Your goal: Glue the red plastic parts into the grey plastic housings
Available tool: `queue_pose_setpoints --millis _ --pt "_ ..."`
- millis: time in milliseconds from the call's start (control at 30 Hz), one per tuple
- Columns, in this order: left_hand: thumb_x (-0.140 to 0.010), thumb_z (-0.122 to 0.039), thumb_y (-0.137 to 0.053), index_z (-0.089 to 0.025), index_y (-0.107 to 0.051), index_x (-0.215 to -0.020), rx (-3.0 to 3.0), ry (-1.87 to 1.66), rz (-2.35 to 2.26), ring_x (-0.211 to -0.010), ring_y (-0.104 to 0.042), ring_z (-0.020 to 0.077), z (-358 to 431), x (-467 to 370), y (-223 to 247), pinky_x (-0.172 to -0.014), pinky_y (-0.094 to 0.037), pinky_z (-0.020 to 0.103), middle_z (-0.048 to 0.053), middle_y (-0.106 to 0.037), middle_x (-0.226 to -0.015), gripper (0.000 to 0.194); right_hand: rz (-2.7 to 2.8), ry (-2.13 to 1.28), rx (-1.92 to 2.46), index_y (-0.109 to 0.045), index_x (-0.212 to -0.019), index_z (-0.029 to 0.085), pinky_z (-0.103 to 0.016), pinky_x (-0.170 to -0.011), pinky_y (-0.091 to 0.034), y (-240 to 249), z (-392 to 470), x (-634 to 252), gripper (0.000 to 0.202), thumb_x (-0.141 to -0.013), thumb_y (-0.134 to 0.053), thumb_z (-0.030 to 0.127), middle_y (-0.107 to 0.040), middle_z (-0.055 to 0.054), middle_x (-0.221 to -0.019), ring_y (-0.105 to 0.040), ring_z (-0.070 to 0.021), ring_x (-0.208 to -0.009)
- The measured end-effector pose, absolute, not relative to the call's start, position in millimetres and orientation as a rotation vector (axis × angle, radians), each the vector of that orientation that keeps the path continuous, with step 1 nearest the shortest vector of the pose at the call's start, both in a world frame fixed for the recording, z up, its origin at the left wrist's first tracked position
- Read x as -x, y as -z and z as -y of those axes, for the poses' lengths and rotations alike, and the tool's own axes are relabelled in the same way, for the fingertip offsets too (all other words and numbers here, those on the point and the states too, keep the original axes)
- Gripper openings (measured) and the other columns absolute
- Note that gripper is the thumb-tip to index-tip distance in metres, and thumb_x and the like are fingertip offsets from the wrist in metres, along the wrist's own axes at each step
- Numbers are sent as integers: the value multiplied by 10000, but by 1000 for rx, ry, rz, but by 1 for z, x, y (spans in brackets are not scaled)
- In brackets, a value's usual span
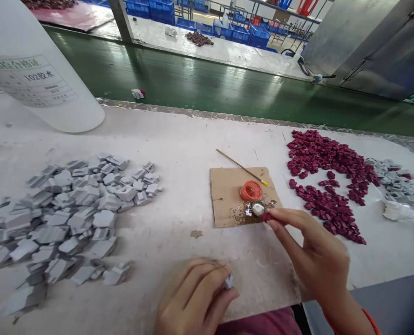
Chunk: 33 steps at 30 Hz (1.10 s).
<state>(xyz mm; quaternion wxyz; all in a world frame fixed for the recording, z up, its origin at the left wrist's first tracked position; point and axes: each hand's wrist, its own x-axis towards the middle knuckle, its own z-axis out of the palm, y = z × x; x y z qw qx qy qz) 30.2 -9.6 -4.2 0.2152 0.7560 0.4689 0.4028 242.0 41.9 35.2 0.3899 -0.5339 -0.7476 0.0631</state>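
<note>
Near, a grey piece (229,281) was gripped in the curled left hand (196,295). Farther right, a maroon piece (266,217) was pinched by finger and thumb of the right hand (316,249), beside the cardboard's (224,181) near edge. Beyond, a red cup (245,195) was seen.

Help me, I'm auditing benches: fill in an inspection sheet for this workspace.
Surface: white worktop, stained.
Job's things: small faceted grey piece, small dark-red piece; grey pile, left; dark-red pile, right; round red cup on brown cardboard square; thin brown stick, yellow-tipped.
Clutter: crumpled white scrap, far right.
Hands: left hand holds the grey piece; right hand pinches the dark-red piece.
Cables: dark cable beside silvery metal housing.
Surroundings: green conveyor belt, blue plastic crates, large white bottle.
</note>
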Motion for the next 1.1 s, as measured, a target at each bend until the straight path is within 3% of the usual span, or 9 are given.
queue_pose_setpoints --millis 133,267,533,700,967,1100 --pt "-782 -139 -736 -172 -637 -1002 -2101 -1141 -1324 -840 -669 164 8 -29 6 -797 -565 247 16 -734 -863 244 1736 -576 1280 -643 -1039 237 -259 -711 -597 -30 -10 -222 250 -842 -615 84 -688 -34 -901 -669 -166 -845" --pt "-790 -158 -734 -181 -632 -974 -2027 -1173 -1368 -817 -669 163 10 -31 5 -785 -562 256 9 -731 -837 212 1697 -754 1245 -650 -1011 245 -258 -659 -607 -20 8 -205 248 -827 -617 82 -693 -40 -869 -679 -174 -795" --pt "-822 -165 -703 -176 -608 -954 -1992 -1177 -1356 -832 -655 135 11 -32 3 -831 -526 229 -4 -729 -848 163 1746 -770 1216 -645 -1038 234 -215 -707 -593 -10 10 -201 305 -812 -606 33 -693 -27 -905 -673 -142 -835" --pt "-847 -175 -677 -166 -602 -955 -1995 -1174 -1326 -832 -652 127 9 -30 2 -831 -523 222 3 -728 -851 132 1758 -727 1188 -649 -1053 222 -256 -657 -597 -11 10 -199 357 -789 -598 -11 -686 -42 -863 -672 -163 -794" --pt "-814 -137 -708 -160 -623 -956 -1983 -1166 -1315 -846 -651 128 10 -30 5 -823 -537 217 9 -726 -855 167 1841 -762 1145 -647 -1007 190 -262 -620 -590 -21 2 -197 314 -795 -582 -32 -657 -48 -827 -651 -163 -757" --pt "-831 -144 -690 -167 -624 -976 -2039 -1149 -1316 -838 -664 134 11 -30 6 -792 -550 224 12 -736 -873 162 1928 -738 1121 -626 -1057 176 -271 -681 -598 -26 -1 -199 293 -836 -570 -8 -660 -68 -871 -644 -160 -802"
